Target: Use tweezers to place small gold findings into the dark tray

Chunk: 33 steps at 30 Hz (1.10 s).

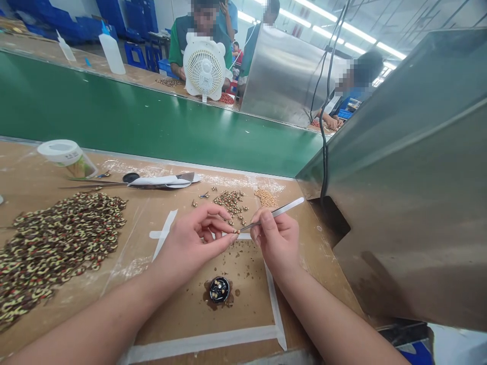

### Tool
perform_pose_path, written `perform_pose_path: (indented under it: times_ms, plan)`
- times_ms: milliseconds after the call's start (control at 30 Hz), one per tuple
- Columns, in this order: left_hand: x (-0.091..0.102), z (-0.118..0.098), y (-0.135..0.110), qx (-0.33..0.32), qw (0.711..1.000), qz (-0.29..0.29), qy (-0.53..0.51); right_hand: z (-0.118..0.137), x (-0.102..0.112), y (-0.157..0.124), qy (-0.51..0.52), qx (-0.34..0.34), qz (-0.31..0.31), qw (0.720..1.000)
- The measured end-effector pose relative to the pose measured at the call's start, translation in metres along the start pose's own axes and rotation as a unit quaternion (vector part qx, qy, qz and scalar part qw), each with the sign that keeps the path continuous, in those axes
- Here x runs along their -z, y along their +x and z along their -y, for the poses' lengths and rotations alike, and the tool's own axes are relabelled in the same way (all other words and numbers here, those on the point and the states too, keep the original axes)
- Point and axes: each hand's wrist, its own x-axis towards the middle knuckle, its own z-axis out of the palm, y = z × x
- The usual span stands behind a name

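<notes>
Between the thumb and a finger of my left hand (196, 235) is a tiny part (236, 232), too small to make out its kind. Metal tweezers (283, 207) are gripped in my right hand (277, 235), their tip touching or very near that part. Just beyond my hands lies a small heap of dark and yellowish parts (229, 199), with a pile of tan beads (265, 197) to its right. Closer to me, a round black dish (219, 289) holds several light pieces in dark liquid, with wet stains around it.
A large pile of parts (64, 243) covers the left of the table. Behind it are a white tub (68, 158) and a long wrapped bundle (163, 181). A metal housing (411, 192) bounds the right side. Across the green belt (152, 126), people work behind a fan (204, 68).
</notes>
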Motion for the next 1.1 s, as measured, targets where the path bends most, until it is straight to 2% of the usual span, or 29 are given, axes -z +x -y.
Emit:
perform_pose_path:
  times_ms: [500,833,1100]
  plan:
    - [-0.001,0.002,-0.001,-0.034,0.999,-0.013,0.023,0.006,0.0,0.002,-0.065,0.056,0.008,0.996]
    - [-0.002,-0.009,-0.002,-0.03,0.998,-0.041,0.041,0.009,-0.002,-0.002,-0.102,0.048,0.002,0.994]
    - [-0.003,-0.006,-0.004,-0.018,0.997,-0.059,0.053,0.01,-0.004,-0.002,-0.099,0.045,0.009,0.994]
